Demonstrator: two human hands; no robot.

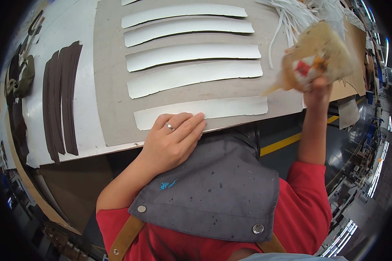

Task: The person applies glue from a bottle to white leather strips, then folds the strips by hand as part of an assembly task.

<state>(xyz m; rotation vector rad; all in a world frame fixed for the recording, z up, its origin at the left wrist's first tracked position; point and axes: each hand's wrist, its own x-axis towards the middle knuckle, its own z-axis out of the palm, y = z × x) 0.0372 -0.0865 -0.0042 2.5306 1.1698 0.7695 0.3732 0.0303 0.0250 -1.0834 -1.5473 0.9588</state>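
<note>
My left hand [177, 135], with a ring on one finger, lies flat on the near white strip [237, 108], its fingertips over the lower edge. Several more white strips [196, 78], slightly curved, lie in a stack of rows beyond it on a grey board [111, 87]. Raised at the right, my right hand [319, 89] grips a blurred, yellowish, stained squeeze bottle [335, 54] with a red and white patch. Its tapered nozzle points down to the left, near the right end of the near strip. Part of the right hand's fingers is hidden behind the bottle.
Dark brown strips [69, 100] lie side by side on the white table [89, 56] at the left. Thin white ribbons [287, 15] are heaped at the far right, by brown cardboard [355, 56]. An olive cloth item [26, 78] sits at the left edge.
</note>
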